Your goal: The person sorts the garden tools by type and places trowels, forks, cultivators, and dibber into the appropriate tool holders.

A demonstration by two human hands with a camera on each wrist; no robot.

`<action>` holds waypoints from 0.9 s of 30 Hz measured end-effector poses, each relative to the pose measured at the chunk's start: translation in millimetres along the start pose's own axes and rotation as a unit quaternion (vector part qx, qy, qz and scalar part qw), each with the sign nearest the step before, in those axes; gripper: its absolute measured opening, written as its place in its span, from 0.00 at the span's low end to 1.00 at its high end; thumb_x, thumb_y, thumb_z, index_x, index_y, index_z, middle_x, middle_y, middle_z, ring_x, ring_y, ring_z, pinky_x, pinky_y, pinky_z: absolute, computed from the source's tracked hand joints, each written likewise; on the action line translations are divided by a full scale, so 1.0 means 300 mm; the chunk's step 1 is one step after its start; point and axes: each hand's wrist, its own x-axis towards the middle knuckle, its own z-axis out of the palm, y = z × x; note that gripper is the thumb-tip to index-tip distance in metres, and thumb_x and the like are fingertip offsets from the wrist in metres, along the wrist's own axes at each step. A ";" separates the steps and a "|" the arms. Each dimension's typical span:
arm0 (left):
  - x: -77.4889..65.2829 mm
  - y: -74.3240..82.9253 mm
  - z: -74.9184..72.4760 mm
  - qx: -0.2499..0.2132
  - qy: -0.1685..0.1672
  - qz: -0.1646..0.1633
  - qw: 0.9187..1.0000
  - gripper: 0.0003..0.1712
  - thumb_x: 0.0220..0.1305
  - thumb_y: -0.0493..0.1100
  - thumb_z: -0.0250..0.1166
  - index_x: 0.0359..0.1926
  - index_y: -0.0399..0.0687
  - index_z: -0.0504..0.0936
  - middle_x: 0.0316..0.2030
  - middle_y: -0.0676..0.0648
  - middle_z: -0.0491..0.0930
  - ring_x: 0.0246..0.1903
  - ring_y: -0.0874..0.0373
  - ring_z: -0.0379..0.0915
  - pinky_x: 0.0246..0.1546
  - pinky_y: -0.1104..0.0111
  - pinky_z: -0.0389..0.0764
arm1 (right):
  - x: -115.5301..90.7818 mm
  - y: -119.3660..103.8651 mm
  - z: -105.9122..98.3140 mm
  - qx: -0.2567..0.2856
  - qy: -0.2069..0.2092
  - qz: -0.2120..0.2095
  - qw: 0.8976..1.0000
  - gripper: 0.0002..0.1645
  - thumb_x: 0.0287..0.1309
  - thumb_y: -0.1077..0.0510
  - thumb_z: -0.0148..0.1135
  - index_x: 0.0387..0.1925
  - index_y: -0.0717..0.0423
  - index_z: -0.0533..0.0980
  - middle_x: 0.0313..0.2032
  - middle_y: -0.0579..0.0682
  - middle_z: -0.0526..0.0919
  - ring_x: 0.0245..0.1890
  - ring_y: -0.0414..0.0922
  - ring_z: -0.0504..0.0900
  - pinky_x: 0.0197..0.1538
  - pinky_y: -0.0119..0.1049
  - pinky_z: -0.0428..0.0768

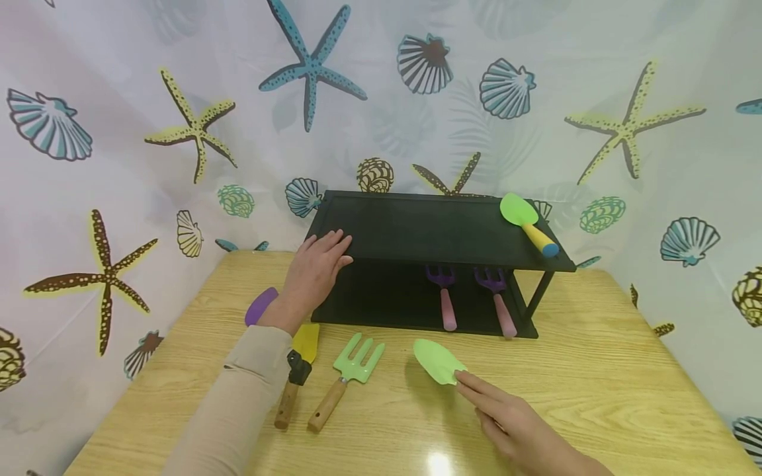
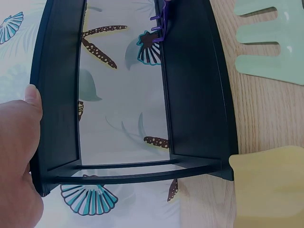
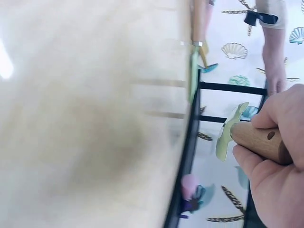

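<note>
Pale green trowel (image 1: 439,361) in the right hand (image 1: 518,423) — fingers closed about its wooden handle (image 3: 256,140) from two sides, as seen from the right wrist. Held above the wood-grain surface (image 1: 613,390), just in front of the black shelf (image 1: 405,228), blade toward the lower tier (image 1: 381,301). At the left end of the shelf's upper board, the left hand (image 1: 318,268) — fingers extended, laid on the board near its front corner.

Left of the trowel, flat on the surface: a pale green fork (image 1: 347,380) with a wooden handle, and just beside it a yellow-bladed tool (image 1: 307,340), also wooden-handled, partly hidden by the left sleeve (image 1: 232,396). Left of the wrist, a purple piece (image 1: 259,305), mostly hidden. On the lower tier, two purple forks (image 1: 448,311) with pink handles, side by side, handles toward the front. On the upper board, near the right end, a bright green scoop (image 1: 518,210) with a yellow, blue-ended handle.
</note>
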 end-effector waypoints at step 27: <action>-0.001 0.001 -0.004 -0.009 0.010 0.005 1.000 0.27 0.66 0.55 0.46 0.64 0.53 0.63 0.63 0.48 0.64 0.64 0.54 0.56 0.66 0.57 0.55 | 0.229 -0.026 -0.222 -0.069 0.087 -0.069 0.991 0.23 0.65 0.57 0.38 0.57 0.62 0.68 0.57 0.60 0.71 0.56 0.43 0.72 0.42 0.13 0.68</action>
